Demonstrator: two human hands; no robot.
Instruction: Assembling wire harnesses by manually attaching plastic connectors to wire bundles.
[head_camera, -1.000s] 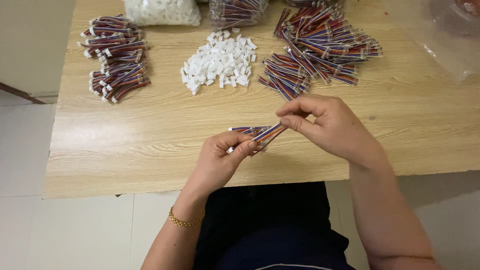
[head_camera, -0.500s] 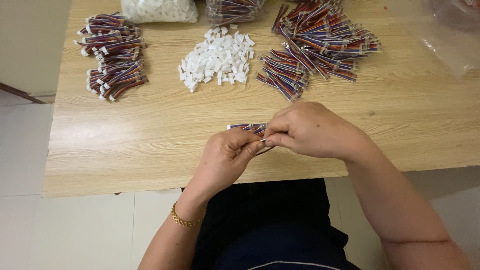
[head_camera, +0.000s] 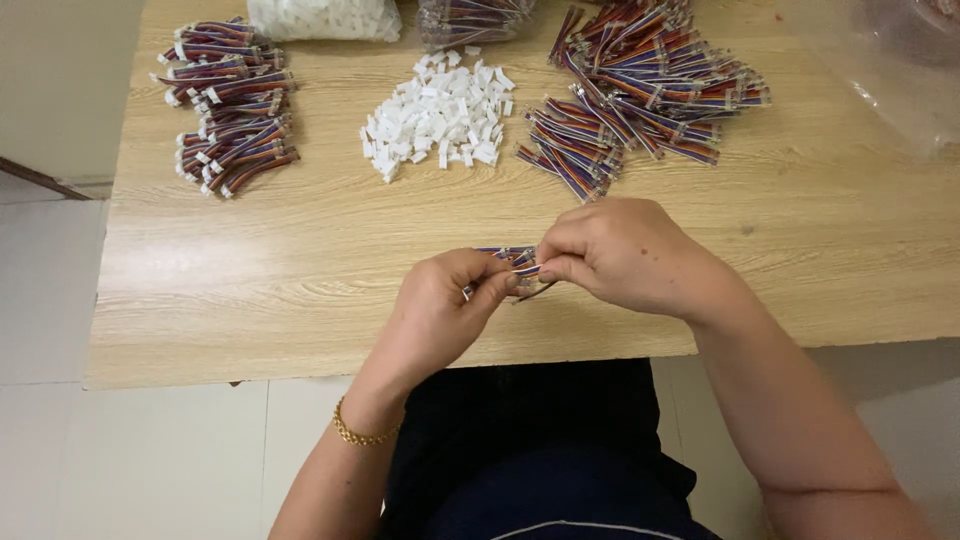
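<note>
Both hands meet over the near edge of the wooden tabletop (head_camera: 250, 290), the left hand (head_camera: 440, 310) and right hand (head_camera: 620, 255) each pinching one short multicoloured wire bundle (head_camera: 515, 262) between fingertips. White connector housings (head_camera: 440, 120) sit piled near the far edge, between the finished cables (head_camera: 230, 105) at the far left corner and loose wire bundles (head_camera: 640, 85) to the right
</note>
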